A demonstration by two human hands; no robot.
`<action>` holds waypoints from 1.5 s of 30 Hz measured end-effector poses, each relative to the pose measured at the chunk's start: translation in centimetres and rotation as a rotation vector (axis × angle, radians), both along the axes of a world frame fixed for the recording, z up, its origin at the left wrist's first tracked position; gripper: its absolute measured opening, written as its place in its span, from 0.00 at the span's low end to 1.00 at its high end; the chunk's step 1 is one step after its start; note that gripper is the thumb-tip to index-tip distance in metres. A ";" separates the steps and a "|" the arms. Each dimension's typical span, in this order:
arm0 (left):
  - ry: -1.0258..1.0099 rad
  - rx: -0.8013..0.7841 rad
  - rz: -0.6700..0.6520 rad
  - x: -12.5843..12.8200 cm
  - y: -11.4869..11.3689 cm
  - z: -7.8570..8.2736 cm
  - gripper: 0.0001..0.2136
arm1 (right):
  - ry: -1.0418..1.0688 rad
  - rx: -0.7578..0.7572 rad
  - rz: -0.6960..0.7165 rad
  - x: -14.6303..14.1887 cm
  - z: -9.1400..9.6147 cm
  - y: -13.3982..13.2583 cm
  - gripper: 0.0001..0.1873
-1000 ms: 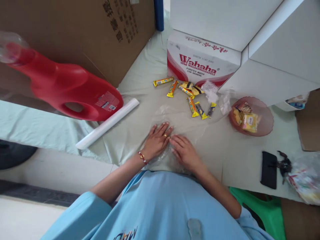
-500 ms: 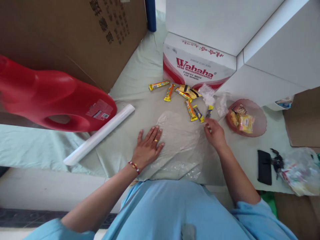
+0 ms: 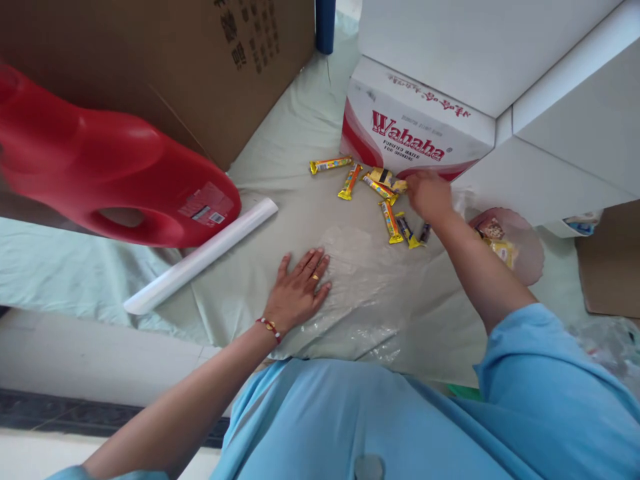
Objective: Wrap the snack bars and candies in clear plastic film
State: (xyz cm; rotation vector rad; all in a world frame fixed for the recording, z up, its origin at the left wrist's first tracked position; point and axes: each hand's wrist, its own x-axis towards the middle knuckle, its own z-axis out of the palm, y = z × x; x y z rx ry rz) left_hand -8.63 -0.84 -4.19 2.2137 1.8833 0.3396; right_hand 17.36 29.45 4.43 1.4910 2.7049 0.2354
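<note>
My left hand (image 3: 297, 290) lies flat, fingers spread, on the left edge of a clear plastic sheet or bag (image 3: 363, 287) spread over the cloth. Farther off, my right hand (image 3: 431, 198) has its fingertips pinched on the right end of a small yellow wrapped snack (image 3: 399, 185). Beside that snack is a yellow packet with a black stripe (image 3: 382, 175). Several yellow-and-orange snack bars (image 3: 391, 222) lie loosely around. A dark-and-yellow bar (image 3: 407, 231) sits below my right hand, and another dark bar (image 3: 425, 233) is partly covered by my wrist.
A white-and-red carton (image 3: 407, 130) stands behind the snacks. To the right, my forearm partly hides a pink bowl (image 3: 533, 250) with packets inside. On the left are a large red jug (image 3: 125, 167), a white roll (image 3: 200, 257) and a big brown cardboard box (image 3: 150, 60).
My right hand has moved up and away from me, from beside the dark bars to the yellow snacks near the carton. My left hand stays flat. The view has shifted slightly.
</note>
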 end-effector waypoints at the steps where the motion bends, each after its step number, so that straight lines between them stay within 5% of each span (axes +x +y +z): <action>1: -0.004 0.001 -0.003 0.0 0.0 0.0 0.30 | 0.021 0.033 -0.050 0.1 0.9 0.0 0.22; 6: -0.008 0.018 -0.008 -0.1 0.0 -0.2 0.30 | 0.122 0.169 -0.229 -1.4 3.8 0.0 0.21; 18: -0.021 0.025 0.001 0.0 0.0 -0.4 0.29 | 0.020 0.026 0.004 -7.6 -2.5 0.3 0.23; 24: -0.008 0.024 -0.006 0.0 0.0 -0.4 0.29 | 0.028 0.033 -0.037 -7.3 -2.6 0.4 0.21; 29: -0.015 0.022 0.002 0.1 0.0 -0.4 0.29 | 0.127 0.056 -0.173 -5.5 -0.7 -0.1 0.23; 36: -0.043 -0.002 0.008 0.2 -0.1 -0.3 0.29 | 0.421 -0.027 0.086 -2.3 3.0 -8.2 0.25; 45: -0.053 -0.003 0.029 0.5 -0.2 0.0 0.28 | 0.425 -0.438 0.495 3.8 -5.0 -22.3 0.21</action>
